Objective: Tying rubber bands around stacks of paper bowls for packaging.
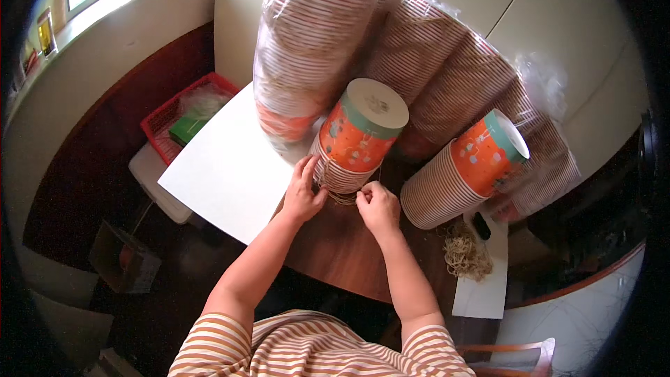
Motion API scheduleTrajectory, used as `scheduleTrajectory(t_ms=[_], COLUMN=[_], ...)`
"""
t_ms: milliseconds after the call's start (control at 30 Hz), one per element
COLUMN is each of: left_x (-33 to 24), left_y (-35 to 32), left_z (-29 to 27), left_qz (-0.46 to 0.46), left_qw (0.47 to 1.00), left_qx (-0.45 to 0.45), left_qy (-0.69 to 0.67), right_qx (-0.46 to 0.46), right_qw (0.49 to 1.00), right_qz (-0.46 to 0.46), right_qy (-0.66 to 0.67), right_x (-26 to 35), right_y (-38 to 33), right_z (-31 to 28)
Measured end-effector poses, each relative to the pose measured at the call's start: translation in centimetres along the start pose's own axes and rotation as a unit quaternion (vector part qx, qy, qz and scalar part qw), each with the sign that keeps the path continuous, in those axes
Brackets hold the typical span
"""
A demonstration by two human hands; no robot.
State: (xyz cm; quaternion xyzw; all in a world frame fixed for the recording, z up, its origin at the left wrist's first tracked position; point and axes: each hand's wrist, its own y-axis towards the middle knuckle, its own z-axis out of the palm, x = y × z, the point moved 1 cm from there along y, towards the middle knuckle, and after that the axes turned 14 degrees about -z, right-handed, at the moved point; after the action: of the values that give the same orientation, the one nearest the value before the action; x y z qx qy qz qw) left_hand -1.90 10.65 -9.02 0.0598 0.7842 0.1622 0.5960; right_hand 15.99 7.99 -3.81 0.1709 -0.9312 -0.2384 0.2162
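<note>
A stack of nested paper tubs [359, 136] stands upside down on the brown tabletop, its top tub orange with a green rim band and a pale base. Thin tan strands [342, 200] of twine loop around the foot of this stack. Against the stack's lower left side lies my left hand [303, 192], its fingers stretched and apart. At the lower right, my right hand [377, 204] is closed in a pinch beside the strands, seemingly on the twine; its fingertips partly hide the hold. Another inverted tub stack [460, 171] leans slightly to the right of my right hand.
Tall plastic-wrapped tub stacks [314, 35] crowd the back. A tangled twine pile [467, 255] and a small black object [481, 225] lie at right on a white board [481, 298]. At left are a white panel [223, 167], a red basket [155, 141] and a cardboard box [125, 258].
</note>
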Motion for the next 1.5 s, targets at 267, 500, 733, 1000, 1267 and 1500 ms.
scheduleTrajectory(t_ms=[267, 500, 733, 1000, 1267, 1500], left_x=[0.7, 0.8, 1.5, 3.1, 3.5, 2.4], left_y=[0.0, 0.0, 0.6, 1.0, 0.9, 0.3], left_z=[0.3, 0.2, 0.4, 0.1, 0.3, -0.1], left_qz=[-0.015, -0.016, -0.016, -0.071, -0.076, -0.072], left_qw=[1.0, 1.0, 0.998, 0.991, 0.984, 0.993], left_qx=[0.006, 0.003, -0.034, -0.028, -0.016, 0.01], left_qy=[-0.004, -0.012, -0.051, -0.108, -0.158, -0.091], right_qx=[-0.056, -0.139, -0.195, -0.155, -0.079, -0.125], right_qw=[0.939, 0.818, 0.962, 0.963, 0.971, 0.969], right_qz=[0.225, 0.323, 0.023, -0.211, -0.223, -0.214], right_qy=[0.253, 0.456, 0.191, -0.06, 0.01, 0.024], right_x=[-5.3, -6.6, -1.7, 4.6, 3.3, 3.0], right_y=[0.0, 0.0, 3.3, 8.8, 9.9, 10.1], right_z=[1.8, 2.4, -4.2, -8.1, -7.0, -7.1])
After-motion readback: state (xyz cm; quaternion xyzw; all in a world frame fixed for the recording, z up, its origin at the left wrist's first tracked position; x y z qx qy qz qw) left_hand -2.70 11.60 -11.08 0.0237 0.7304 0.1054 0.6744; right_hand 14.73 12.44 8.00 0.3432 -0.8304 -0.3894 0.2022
